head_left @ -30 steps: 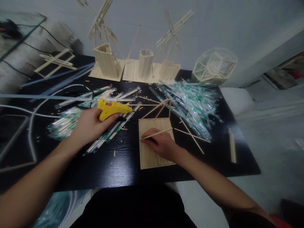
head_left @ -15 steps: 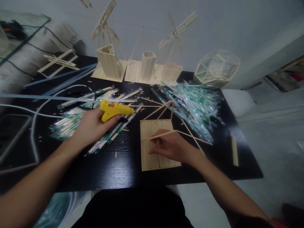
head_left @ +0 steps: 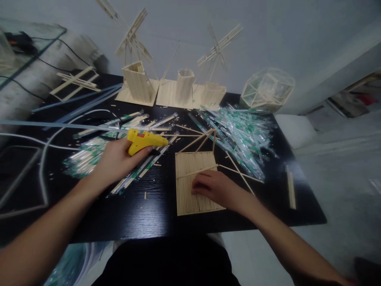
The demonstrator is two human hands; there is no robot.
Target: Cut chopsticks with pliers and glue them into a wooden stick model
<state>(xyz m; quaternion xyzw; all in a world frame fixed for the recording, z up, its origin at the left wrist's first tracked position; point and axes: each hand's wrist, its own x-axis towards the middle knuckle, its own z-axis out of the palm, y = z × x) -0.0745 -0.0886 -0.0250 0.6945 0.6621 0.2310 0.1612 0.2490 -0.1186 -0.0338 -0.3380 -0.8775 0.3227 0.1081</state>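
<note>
My left hand (head_left: pixel 114 162) is closed around a yellow glue gun (head_left: pixel 145 140), its nozzle pointing right, above wrapped sticks (head_left: pixel 85 157). My right hand (head_left: pixel 216 187) lies with bent fingers on a square panel of glued sticks (head_left: pixel 187 192) near the table's front edge, pressing it down. A single thin stick (head_left: pixel 190 173) lies slantwise across the panel just beyond the fingers. A triangle of sticks (head_left: pixel 202 138) rises from the panel's far edge.
Stick windmill models (head_left: pixel 138 81) and a holder (head_left: pixel 184 84) stand at the back, with a faceted stick ball (head_left: pixel 268 89) to their right. Clear green wrappers (head_left: pixel 242 135) are heaped right of the panel. Loose sticks (head_left: pixel 290 186) lie near the black table's (head_left: pixel 154 220) right edge.
My right hand let the thin stick down onto the panel and drew back toward me onto the panel's near part. The left hand with the glue gun barely shifted.
</note>
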